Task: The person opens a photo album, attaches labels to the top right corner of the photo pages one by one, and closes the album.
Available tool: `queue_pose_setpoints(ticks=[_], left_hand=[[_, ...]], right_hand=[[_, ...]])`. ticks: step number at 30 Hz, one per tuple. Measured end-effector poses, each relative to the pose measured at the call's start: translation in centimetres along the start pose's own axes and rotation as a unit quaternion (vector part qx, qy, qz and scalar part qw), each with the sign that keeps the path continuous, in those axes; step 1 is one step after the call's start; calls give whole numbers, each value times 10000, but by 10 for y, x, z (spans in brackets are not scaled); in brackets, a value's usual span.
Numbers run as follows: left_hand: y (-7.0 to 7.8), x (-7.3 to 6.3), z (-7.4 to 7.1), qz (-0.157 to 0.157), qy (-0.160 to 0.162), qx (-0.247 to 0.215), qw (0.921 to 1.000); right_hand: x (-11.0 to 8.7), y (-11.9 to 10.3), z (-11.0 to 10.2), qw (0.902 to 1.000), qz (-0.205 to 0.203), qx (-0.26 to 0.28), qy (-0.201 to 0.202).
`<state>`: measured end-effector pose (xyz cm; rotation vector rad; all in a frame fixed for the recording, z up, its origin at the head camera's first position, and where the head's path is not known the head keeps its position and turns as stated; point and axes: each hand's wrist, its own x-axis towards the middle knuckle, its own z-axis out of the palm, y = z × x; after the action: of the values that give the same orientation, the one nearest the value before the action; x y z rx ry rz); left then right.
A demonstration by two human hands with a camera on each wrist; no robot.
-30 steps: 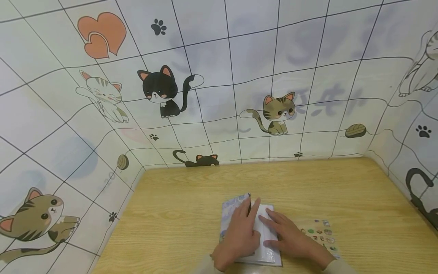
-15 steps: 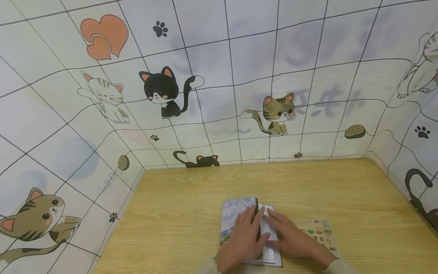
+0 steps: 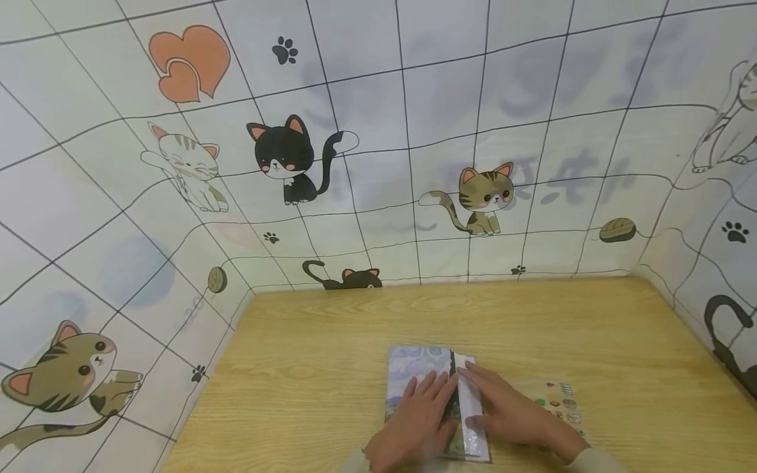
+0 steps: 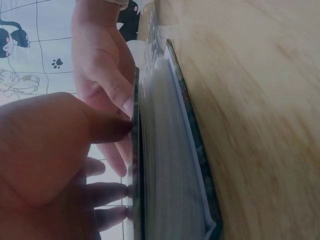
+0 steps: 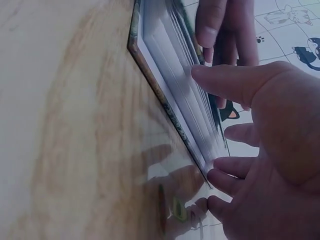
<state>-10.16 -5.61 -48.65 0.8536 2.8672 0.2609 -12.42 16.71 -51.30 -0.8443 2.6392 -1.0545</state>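
A thick hardcover notebook (image 3: 420,362) with a painted cover of purple-blue clouds and dark green lies on the table. My left hand (image 3: 416,415) rests on its front cover with fingers extended. Along the right side, a white strip (image 3: 470,404) shows beside the cover's dark edge. My right hand (image 3: 511,408) touches that side, its fingers fairly straight and the thumb near the lower part. The left wrist view shows the stack of pages (image 4: 167,145) between two covers. In the right wrist view, the right thumb (image 5: 225,80) lies at the page edges (image 5: 175,65).
To the right, partly under the right forearm, lies a clear sticker sheet (image 3: 568,402) with small colourful pictures. The wooden table (image 3: 307,368) meets white walls (image 3: 378,164) printed with cats and grid lines at the back and both sides.
The front cover has come down rightward over the white page under my left hand, leaving only a narrow white strip. My left hand has shifted lower and flattened; the right hand has stayed nearly put.
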Motion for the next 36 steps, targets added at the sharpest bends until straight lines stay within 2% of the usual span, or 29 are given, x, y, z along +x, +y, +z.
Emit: queue_pose_setpoints(ticks=[8,13,19,23,26,29,33,36], left_hand=[[0,2,2,34,-128,149,9998],[-1,4,-1,109,-76,-103,9999],[-5,2,-6,287,293,-437,9982],[-14,-1,-10,559,705,-459,9949],[-22,-5,-15,677,1055,-413,9912],[-32,-10,-19,666,1340,-420,9879],[-49,-16,-24,580,1628,-477,9838],[-61,-23,-27,325,1686,-448,9841]], right_hand=[[1,2,-5,10000,-42,46,-38],[1,1,-9,9998,-114,-121,85],[0,1,-14,10000,-40,-8,91],[0,1,-17,9997,-87,-40,224],[-1,1,-20,9995,53,4,321],[-2,1,-24,9989,196,-6,419],[-4,1,-32,9981,57,-76,608],[-6,2,-41,9976,44,-109,677]])
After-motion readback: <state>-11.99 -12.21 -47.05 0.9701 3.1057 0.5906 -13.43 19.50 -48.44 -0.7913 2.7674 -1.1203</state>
